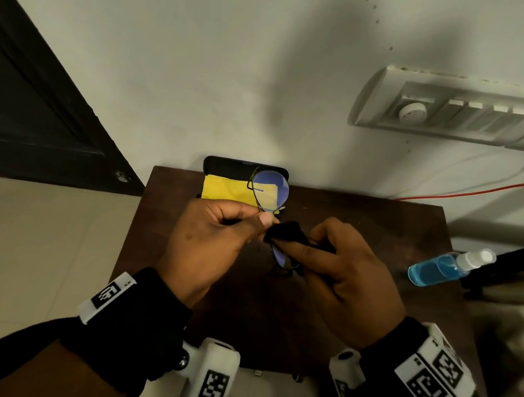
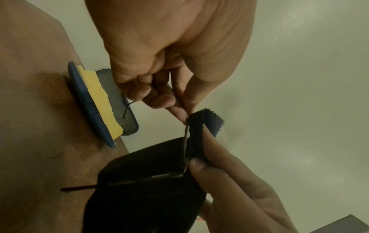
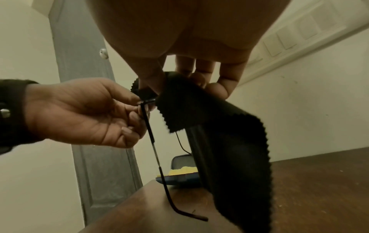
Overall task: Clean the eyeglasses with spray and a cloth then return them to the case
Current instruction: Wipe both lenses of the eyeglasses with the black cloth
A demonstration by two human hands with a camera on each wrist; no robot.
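Note:
Thin black-framed eyeglasses (image 1: 269, 192) are held up over the brown table (image 1: 368, 219). My left hand (image 1: 215, 235) pinches the frame near the bridge between thumb and fingers (image 2: 179, 113). My right hand (image 1: 341, 265) grips a black cloth (image 1: 286, 231) folded around the nearer lens, thumb on one side and fingers on the other (image 3: 215, 89). One temple arm (image 3: 159, 157) hangs down toward the table. The open dark case (image 1: 225, 165) lies at the table's far edge with a yellow cloth (image 1: 225, 188) inside. The spray bottle (image 1: 444, 267) of blue liquid lies at the right edge.
The table stands against a pale wall. A switch panel (image 1: 459, 107) with an orange plug and cable (image 1: 488, 189) is on the wall to the right. A dark door (image 1: 17, 99) stands at the left, over a pale tiled floor.

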